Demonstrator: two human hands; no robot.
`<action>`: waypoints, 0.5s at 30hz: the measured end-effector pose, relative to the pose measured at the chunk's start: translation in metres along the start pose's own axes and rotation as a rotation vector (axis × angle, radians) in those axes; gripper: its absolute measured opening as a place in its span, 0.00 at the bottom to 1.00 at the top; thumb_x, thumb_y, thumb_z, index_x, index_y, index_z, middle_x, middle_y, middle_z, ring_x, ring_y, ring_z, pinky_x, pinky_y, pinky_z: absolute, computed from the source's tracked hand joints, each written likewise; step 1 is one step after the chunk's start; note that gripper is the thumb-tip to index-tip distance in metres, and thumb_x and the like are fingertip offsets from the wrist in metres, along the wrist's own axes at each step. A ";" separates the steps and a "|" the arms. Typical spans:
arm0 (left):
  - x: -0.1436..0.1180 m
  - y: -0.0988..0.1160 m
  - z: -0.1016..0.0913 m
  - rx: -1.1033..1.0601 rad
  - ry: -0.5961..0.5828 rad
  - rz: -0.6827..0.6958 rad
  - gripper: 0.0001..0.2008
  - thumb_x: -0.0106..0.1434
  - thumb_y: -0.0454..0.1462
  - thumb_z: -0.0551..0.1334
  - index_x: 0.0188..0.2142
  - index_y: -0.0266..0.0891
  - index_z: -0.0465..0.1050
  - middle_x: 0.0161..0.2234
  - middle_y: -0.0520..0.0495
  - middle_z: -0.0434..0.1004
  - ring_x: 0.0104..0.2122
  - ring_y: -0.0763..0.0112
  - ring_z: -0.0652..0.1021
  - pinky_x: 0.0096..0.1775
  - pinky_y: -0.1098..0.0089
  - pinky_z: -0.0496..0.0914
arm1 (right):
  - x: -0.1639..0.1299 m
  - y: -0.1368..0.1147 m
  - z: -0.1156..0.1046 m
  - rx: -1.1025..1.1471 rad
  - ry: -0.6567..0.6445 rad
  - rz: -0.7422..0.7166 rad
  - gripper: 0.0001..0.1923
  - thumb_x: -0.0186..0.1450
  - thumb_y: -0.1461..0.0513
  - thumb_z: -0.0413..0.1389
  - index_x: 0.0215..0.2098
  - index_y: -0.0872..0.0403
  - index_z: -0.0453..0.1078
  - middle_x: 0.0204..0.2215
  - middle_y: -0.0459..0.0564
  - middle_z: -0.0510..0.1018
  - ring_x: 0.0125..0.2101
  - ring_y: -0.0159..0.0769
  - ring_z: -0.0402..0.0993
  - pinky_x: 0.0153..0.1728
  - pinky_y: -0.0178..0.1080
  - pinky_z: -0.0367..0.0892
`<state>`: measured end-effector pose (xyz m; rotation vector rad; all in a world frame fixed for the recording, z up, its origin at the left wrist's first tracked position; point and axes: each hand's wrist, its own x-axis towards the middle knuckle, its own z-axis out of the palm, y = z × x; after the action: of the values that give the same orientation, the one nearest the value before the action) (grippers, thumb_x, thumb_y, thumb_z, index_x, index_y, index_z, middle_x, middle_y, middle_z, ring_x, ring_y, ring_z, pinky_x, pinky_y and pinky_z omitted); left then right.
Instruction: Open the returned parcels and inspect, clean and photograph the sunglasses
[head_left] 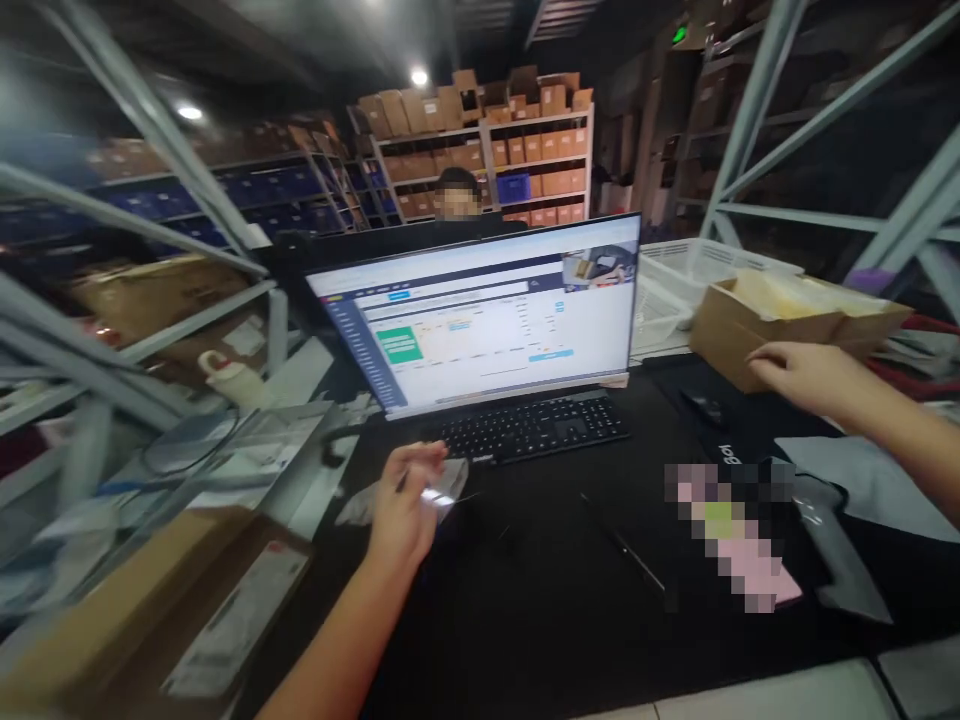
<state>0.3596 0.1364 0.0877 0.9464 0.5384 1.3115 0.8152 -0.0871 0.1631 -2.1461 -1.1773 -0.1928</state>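
My left hand [405,505] pinches a clear plastic bag [442,485] just before the keyboard [536,428], lifted clear for handling. My right hand [799,375], fingers curled, steadies the open cardboard box [787,320] right of it.

Item in left hand [409,505] blurred, perhaps plastic wrapper [442,485].

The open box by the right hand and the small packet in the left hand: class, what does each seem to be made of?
Open box: apparently brown cardboard, matte, with folded flaps. Small packet in the left hand: probably clear plastic film, glossy; it glints, though blurred. The right hand rests at the box.
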 end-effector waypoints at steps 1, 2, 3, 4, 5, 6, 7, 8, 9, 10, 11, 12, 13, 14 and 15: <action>-0.005 0.000 0.003 -0.002 -0.012 -0.003 0.25 0.41 0.48 0.81 0.36 0.44 0.78 0.35 0.52 0.84 0.38 0.72 0.81 0.44 0.72 0.73 | -0.022 -0.038 0.015 -0.021 -0.113 -0.060 0.18 0.65 0.47 0.57 0.39 0.52 0.78 0.28 0.55 0.79 0.27 0.46 0.75 0.32 0.47 0.68; -0.009 -0.001 0.006 -0.006 -0.033 -0.010 0.25 0.41 0.48 0.81 0.35 0.44 0.77 0.35 0.52 0.84 0.38 0.72 0.80 0.44 0.72 0.73 | -0.047 -0.077 0.029 0.028 -0.197 -0.177 0.21 0.66 0.47 0.55 0.49 0.49 0.76 0.29 0.52 0.79 0.25 0.43 0.74 0.30 0.45 0.68; -0.014 -0.001 0.009 -0.007 -0.055 -0.016 0.25 0.40 0.49 0.81 0.35 0.44 0.77 0.36 0.52 0.84 0.39 0.72 0.80 0.45 0.71 0.72 | -0.073 -0.114 0.043 0.107 -0.256 -0.286 0.27 0.66 0.47 0.56 0.59 0.47 0.70 0.30 0.50 0.79 0.25 0.41 0.74 0.28 0.42 0.68; -0.019 -0.002 0.011 -0.007 -0.081 -0.023 0.25 0.41 0.49 0.81 0.35 0.44 0.77 0.36 0.52 0.84 0.39 0.71 0.80 0.46 0.70 0.71 | -0.097 -0.147 0.056 0.201 -0.263 -0.388 0.33 0.64 0.46 0.59 0.63 0.47 0.66 0.29 0.48 0.78 0.25 0.41 0.74 0.26 0.41 0.68; -0.023 -0.003 0.013 -0.004 -0.107 -0.032 0.25 0.41 0.49 0.80 0.35 0.44 0.77 0.36 0.51 0.83 0.39 0.70 0.80 0.47 0.68 0.71 | -0.117 -0.175 0.069 0.272 -0.291 -0.445 0.34 0.64 0.47 0.59 0.66 0.48 0.63 0.29 0.48 0.78 0.26 0.41 0.75 0.27 0.41 0.70; -0.027 -0.004 0.014 0.002 -0.131 -0.041 0.24 0.42 0.49 0.80 0.35 0.43 0.77 0.37 0.50 0.83 0.39 0.69 0.80 0.49 0.66 0.70 | -0.132 -0.198 0.080 0.342 -0.288 -0.472 0.31 0.67 0.49 0.56 0.66 0.49 0.63 0.28 0.48 0.78 0.27 0.40 0.76 0.28 0.40 0.70; -0.031 -0.004 0.014 0.007 -0.154 -0.054 0.24 0.43 0.49 0.80 0.35 0.43 0.76 0.37 0.49 0.83 0.40 0.68 0.80 0.51 0.64 0.69 | -0.141 -0.215 0.091 0.409 -0.258 -0.478 0.23 0.70 0.52 0.52 0.61 0.49 0.67 0.30 0.49 0.79 0.29 0.40 0.77 0.30 0.40 0.71; -0.034 -0.005 0.014 0.011 -0.174 -0.069 0.24 0.44 0.48 0.80 0.36 0.42 0.76 0.37 0.48 0.83 0.40 0.66 0.80 0.52 0.62 0.69 | -0.145 -0.226 0.100 0.470 -0.219 -0.477 0.17 0.72 0.53 0.49 0.54 0.49 0.72 0.31 0.50 0.80 0.31 0.40 0.78 0.33 0.40 0.72; -0.036 -0.005 0.012 0.014 -0.194 -0.086 0.23 0.45 0.48 0.79 0.36 0.42 0.75 0.37 0.48 0.83 0.41 0.65 0.80 0.53 0.60 0.68 | -0.144 -0.233 0.107 0.517 -0.178 -0.462 0.15 0.73 0.54 0.47 0.46 0.49 0.74 0.31 0.50 0.80 0.31 0.39 0.78 0.34 0.40 0.71; -0.037 -0.004 0.010 0.017 -0.215 -0.098 0.23 0.47 0.48 0.79 0.36 0.42 0.75 0.37 0.47 0.83 0.42 0.64 0.80 0.54 0.60 0.68 | -0.141 -0.236 0.112 0.547 -0.146 -0.439 0.16 0.74 0.55 0.46 0.40 0.50 0.74 0.30 0.50 0.80 0.31 0.39 0.78 0.34 0.39 0.71; -0.037 -0.004 0.008 0.024 -0.244 -0.099 0.22 0.48 0.48 0.78 0.37 0.42 0.75 0.38 0.47 0.83 0.43 0.63 0.80 0.53 0.60 0.68 | -0.136 -0.237 0.116 0.564 -0.123 -0.408 0.18 0.74 0.54 0.45 0.35 0.51 0.73 0.29 0.50 0.79 0.31 0.38 0.77 0.34 0.39 0.70; -0.036 -0.004 0.005 0.034 -0.282 -0.088 0.22 0.49 0.49 0.77 0.37 0.42 0.75 0.39 0.46 0.83 0.44 0.63 0.80 0.53 0.60 0.68 | -0.131 -0.237 0.117 0.568 -0.114 -0.367 0.18 0.74 0.54 0.45 0.34 0.51 0.72 0.27 0.49 0.78 0.30 0.38 0.76 0.33 0.38 0.69; -0.035 -0.003 0.003 0.049 -0.328 -0.068 0.22 0.50 0.49 0.77 0.38 0.42 0.75 0.40 0.45 0.83 0.44 0.62 0.80 0.53 0.61 0.68 | -0.127 -0.237 0.116 0.568 -0.108 -0.323 0.18 0.74 0.53 0.46 0.33 0.51 0.71 0.26 0.48 0.77 0.29 0.38 0.76 0.32 0.38 0.68; -0.033 -0.003 0.000 0.068 -0.378 -0.040 0.23 0.49 0.49 0.77 0.39 0.42 0.75 0.41 0.44 0.83 0.45 0.62 0.79 0.53 0.62 0.68 | -0.125 -0.237 0.114 0.570 -0.102 -0.280 0.19 0.74 0.52 0.46 0.33 0.52 0.71 0.25 0.48 0.76 0.29 0.37 0.76 0.32 0.37 0.67; -0.032 -0.002 -0.001 0.084 -0.422 -0.011 0.24 0.49 0.50 0.77 0.41 0.42 0.76 0.42 0.43 0.83 0.46 0.61 0.79 0.52 0.62 0.68 | -0.124 -0.238 0.111 0.575 -0.093 -0.246 0.19 0.74 0.51 0.46 0.33 0.52 0.70 0.24 0.47 0.75 0.29 0.37 0.75 0.31 0.37 0.66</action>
<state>0.3531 0.1064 0.0796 1.2481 0.2713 1.0446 0.5343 -0.0167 0.1414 -1.5232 -1.3528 0.1305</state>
